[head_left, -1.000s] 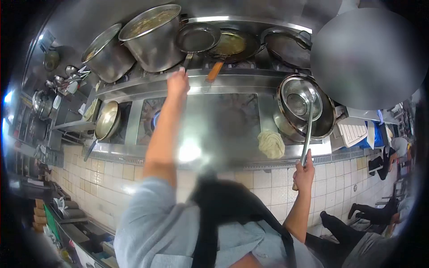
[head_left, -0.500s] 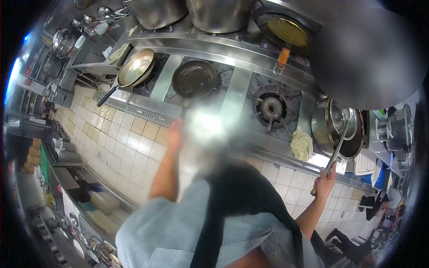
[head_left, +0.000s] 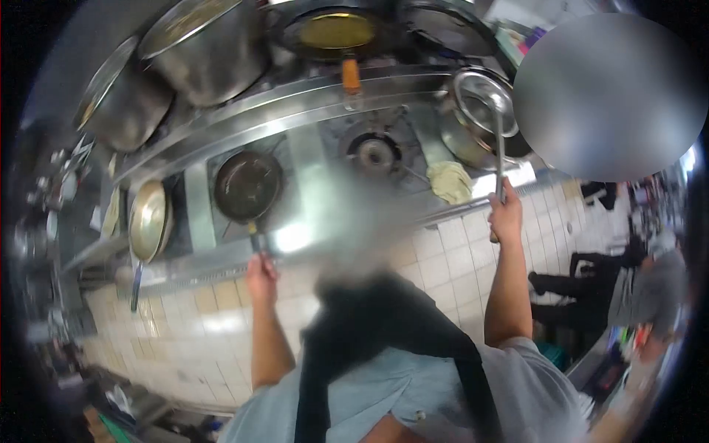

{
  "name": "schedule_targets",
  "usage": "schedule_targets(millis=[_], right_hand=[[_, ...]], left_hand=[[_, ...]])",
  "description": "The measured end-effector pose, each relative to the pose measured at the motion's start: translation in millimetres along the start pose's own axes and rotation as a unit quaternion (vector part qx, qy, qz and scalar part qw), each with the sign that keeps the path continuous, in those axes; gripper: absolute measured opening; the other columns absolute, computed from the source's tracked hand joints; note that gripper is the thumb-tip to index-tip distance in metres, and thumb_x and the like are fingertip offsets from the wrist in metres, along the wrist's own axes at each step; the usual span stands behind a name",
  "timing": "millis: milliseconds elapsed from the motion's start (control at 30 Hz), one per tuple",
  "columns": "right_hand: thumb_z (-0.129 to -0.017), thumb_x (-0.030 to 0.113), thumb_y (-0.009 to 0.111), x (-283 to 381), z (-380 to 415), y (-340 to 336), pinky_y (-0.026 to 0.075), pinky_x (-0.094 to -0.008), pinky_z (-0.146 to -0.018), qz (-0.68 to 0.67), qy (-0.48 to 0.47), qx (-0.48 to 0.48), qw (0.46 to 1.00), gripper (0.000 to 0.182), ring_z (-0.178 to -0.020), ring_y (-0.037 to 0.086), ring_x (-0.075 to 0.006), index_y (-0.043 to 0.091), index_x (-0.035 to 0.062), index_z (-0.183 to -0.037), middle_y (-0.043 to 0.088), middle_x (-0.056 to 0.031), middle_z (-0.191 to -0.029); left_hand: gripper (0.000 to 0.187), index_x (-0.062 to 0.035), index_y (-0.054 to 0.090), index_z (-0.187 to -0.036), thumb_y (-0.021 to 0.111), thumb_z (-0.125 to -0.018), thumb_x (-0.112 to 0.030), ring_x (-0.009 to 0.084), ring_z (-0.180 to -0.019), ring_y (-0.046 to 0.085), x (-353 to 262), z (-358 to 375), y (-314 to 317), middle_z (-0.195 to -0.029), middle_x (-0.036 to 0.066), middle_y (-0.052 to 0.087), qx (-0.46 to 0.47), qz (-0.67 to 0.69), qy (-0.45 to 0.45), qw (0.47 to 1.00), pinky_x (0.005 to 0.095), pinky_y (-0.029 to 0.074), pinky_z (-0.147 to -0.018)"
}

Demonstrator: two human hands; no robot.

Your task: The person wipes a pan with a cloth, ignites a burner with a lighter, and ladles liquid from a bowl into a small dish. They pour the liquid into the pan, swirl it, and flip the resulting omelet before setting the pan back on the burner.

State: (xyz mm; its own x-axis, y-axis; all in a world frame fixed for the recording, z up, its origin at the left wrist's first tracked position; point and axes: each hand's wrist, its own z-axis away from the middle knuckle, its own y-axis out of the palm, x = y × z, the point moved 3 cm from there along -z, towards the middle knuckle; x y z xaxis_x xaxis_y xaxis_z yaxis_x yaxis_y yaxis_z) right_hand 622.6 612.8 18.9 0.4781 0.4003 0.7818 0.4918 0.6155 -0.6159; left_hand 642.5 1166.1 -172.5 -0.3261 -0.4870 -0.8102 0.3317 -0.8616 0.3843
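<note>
My right hand (head_left: 507,214) is closed around the handle of a long-handled round metal strainer (head_left: 484,97). The strainer's bowl is over a steel pot (head_left: 461,140) at the right end of the stove. My left hand (head_left: 261,280) is closed at the end of the handle of a dark frying pan (head_left: 249,186), which sits on a burner. Glare and blur cover the area between my hands.
A pale folded cloth (head_left: 449,182) lies beside the pot. Left stands a light-coloured pan (head_left: 149,221). Behind are large stockpots (head_left: 210,55) and a pan of yellow oil (head_left: 336,33) with an orange handle. A co-worker (head_left: 613,292) stands at right.
The view has turned to the right. My left hand has come onto the frying pan's handle. My right hand still holds the strainer, now lifted higher over the pot.
</note>
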Motion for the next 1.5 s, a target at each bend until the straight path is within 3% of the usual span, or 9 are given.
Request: schedule_targets(millis=[67, 333, 433, 667, 867, 1133, 1233, 1367, 1500], right_hand=[[-0.085, 0.012, 0.059, -34, -17, 9, 0.048, -0.0347, -0.079, 0.081, -0.045, -0.052, 0.994, 0.052, -0.083, 0.063, -0.0287, 0.043, 0.0034, -0.134, 0.061, -0.0237, -0.110], [-0.085, 0.014, 0.060, -29, 19, 12, 0.048, -0.0331, -0.075, 0.048, -0.047, -0.120, 0.991, 0.054, -0.073, 0.062, -0.0221, 0.042, 0.0034, -0.135, 0.062, -0.0217, -0.108], [-0.087, 0.013, 0.059, -46, 14, 6, 0.048, -0.0318, -0.076, 0.005, -0.074, -0.116, 0.990, 0.053, -0.081, 0.061, -0.0207, 0.041, 0.0034, -0.136, 0.059, -0.0194, -0.115], [-0.089, 0.009, 0.057, -85, -7, -11, 0.046, -0.0277, -0.079, -0.121, -0.066, -0.071, 0.988, 0.051, -0.091, 0.056, -0.0176, 0.039, 0.0016, -0.137, 0.056, -0.0142, -0.122], [-0.088, 0.009, 0.056, -85, -41, -45, 0.039, -0.0241, -0.042, -0.122, -0.037, -0.032, 0.991, 0.051, -0.049, 0.045, -0.0088, 0.040, 0.0061, -0.137, 0.059, -0.0052, -0.075], [-0.087, 0.016, 0.059, -67, -107, -77, 0.045, -0.0260, -0.052, -0.317, 0.058, 0.158, 0.933, 0.035, -0.063, 0.056, -0.0135, 0.050, 0.0093, -0.120, 0.060, -0.0029, -0.081], [-0.089, 0.024, 0.058, -70, -131, -66, 0.046, -0.0233, -0.054, -0.391, 0.060, 0.206, 0.895, 0.023, -0.068, 0.059, -0.0120, 0.058, 0.0120, -0.108, 0.065, -0.0028, -0.088], [-0.091, 0.033, 0.055, -57, -92, -24, 0.043, -0.0219, -0.053, -0.498, 0.037, 0.105, 0.860, 0.025, -0.067, 0.056, -0.0096, 0.060, 0.0112, -0.103, 0.064, -0.0036, -0.092], [-0.089, 0.028, 0.059, -76, -34, 85, 0.042, -0.0186, -0.045, -0.489, 0.031, 0.217, 0.844, 0.017, -0.058, 0.055, -0.0096, 0.058, 0.0114, -0.092, 0.057, -0.0002, -0.070]], left_hand=[[0.043, -0.0096, 0.057, -0.098, 0.047, -0.092, -0.051, 0.0107, -0.048, 0.040, -6, 7, 1, -0.061, -0.002, 0.046, -0.026, 0.071, -0.046, 0.996, 0.0266, 0.036, -0.046], [0.050, -0.0149, 0.053, -0.081, 0.042, -0.088, -0.063, 0.0102, -0.058, 0.051, 15, 33, -53, -0.071, 0.000, 0.056, -0.059, 0.123, -0.084, 0.987, 0.0208, 0.039, -0.047], [0.066, -0.0063, 0.051, -0.113, 0.042, -0.086, -0.066, 0.0167, -0.056, 0.045, 79, 32, -121, -0.079, 0.004, 0.052, -0.071, 0.026, -0.132, 0.988, 0.0326, 0.042, -0.056], [0.071, 0.0009, 0.044, -0.122, 0.044, -0.088, -0.061, 0.0203, -0.057, 0.047, 160, 152, -132, -0.085, 0.010, 0.052, -0.232, -0.104, -0.258, 0.932, 0.0372, 0.046, -0.054], [0.061, -0.0005, 0.047, -0.120, 0.049, -0.089, -0.053, 0.0228, -0.061, 0.054, 215, 258, -129, -0.086, 0.010, 0.056, -0.248, -0.101, -0.293, 0.918, 0.0405, 0.050, -0.059], [0.042, -0.0036, 0.053, -0.107, 0.055, -0.089, -0.041, 0.0206, -0.063, 0.058, 255, 280, -190, -0.084, 0.009, 0.058, -0.197, -0.248, -0.195, 0.928, 0.0355, 0.050, -0.054], [0.039, -0.0033, 0.053, -0.107, 0.056, -0.089, -0.038, 0.0207, -0.063, 0.058, 195, 294, -152, -0.086, 0.010, 0.059, -0.280, -0.082, -0.212, 0.933, 0.0346, 0.051, -0.054], [0.039, -0.0032, 0.053, -0.108, 0.056, -0.089, -0.037, 0.0213, -0.065, 0.059, 215, 305, -218, -0.091, 0.011, 0.060, -0.247, -0.164, -0.158, 0.942, 0.0343, 0.052, -0.056], [0.040, -0.0039, 0.053, -0.109, 0.058, -0.087, -0.037, 0.0227, -0.065, 0.059, 200, 363, -264, -0.092, 0.011, 0.059, -0.359, -0.001, -0.172, 0.917, 0.0362, 0.052, -0.057]])
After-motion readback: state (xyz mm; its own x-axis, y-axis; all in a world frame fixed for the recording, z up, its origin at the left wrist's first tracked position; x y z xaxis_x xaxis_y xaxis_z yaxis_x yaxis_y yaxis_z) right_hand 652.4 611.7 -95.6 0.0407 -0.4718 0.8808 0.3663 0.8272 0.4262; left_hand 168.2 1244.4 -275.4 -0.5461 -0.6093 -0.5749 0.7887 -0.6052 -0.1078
